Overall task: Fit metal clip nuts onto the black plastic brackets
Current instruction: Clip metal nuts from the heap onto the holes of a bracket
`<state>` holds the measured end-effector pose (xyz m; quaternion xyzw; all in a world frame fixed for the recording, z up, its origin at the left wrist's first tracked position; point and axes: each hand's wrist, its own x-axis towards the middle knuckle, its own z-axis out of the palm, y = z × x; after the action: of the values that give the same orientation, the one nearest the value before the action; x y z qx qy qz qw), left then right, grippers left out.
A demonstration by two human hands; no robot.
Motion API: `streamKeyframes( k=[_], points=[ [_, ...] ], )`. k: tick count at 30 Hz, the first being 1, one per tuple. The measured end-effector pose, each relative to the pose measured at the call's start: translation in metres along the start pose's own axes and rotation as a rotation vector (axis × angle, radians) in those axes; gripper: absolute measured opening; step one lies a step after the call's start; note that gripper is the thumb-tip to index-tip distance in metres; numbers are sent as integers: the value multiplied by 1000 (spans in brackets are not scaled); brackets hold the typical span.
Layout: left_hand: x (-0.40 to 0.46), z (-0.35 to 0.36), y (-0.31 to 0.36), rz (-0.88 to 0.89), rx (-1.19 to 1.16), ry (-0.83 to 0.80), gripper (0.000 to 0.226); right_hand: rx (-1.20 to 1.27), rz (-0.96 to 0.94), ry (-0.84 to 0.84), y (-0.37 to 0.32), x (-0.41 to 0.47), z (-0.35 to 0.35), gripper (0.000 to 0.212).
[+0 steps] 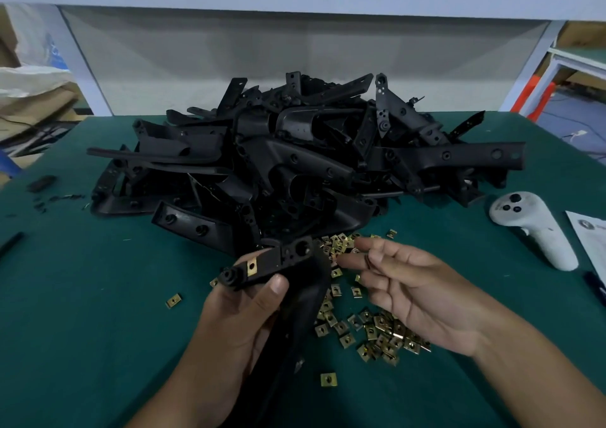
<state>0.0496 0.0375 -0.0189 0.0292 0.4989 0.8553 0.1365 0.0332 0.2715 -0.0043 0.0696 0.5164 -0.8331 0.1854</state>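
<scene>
My left hand [236,316] grips a black plastic bracket [282,265] low in the middle of the view, thumb on its upper bar. One brass-coloured clip nut [252,266] sits on that bar near its left end. My right hand [406,290] hovers to the right of the bracket, palm up, fingers relaxed and spread, holding nothing that I can see. Beneath it lie several loose clip nuts [377,332] scattered on the green mat. A large heap of black brackets [295,152] fills the middle of the table behind.
A white hand controller [537,227] lies at the right, with a sheet of paper [590,234] and a dark pen [595,285] beyond it. Small black scraps [42,183] lie at the left. Single nuts lie at the left [172,301] and in front [328,379]. A green mat [98,329] covers the table.
</scene>
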Motion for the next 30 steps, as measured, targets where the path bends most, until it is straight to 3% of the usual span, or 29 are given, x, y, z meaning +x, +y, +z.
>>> streamKeyframes(
  k=[3, 5, 7, 9, 15, 20, 26, 30],
  points=[
    [-2, 0, -1, 62, 167, -49, 40, -19, -7, -30, 1, -1, 4, 23],
    [-3, 0, -2, 159, 437, -36, 27, -49, -33, -56, 1, -1, 6, 18],
    [-4, -2, -4, 233, 664, -13, 27, -104, -62, -68, 0, -3, 6, 14],
    [-5, -3, -5, 266, 736, -9, 25, -146, -74, -80, 0, -4, 6, 15],
    [-4, -1, -7, 246, 697, -143, 31, -245, -98, -106, 2, -8, 10, 18],
    [-4, -1, -10, 258, 639, -153, 21, -242, -113, -109, 4, -7, 11, 11],
    [-4, 0, -11, 276, 643, -155, 21, -301, -143, -113, 6, -6, 8, 24],
    [-4, -2, -11, 275, 664, -161, 31, -290, -181, -133, 5, -7, 9, 12]
  ],
)
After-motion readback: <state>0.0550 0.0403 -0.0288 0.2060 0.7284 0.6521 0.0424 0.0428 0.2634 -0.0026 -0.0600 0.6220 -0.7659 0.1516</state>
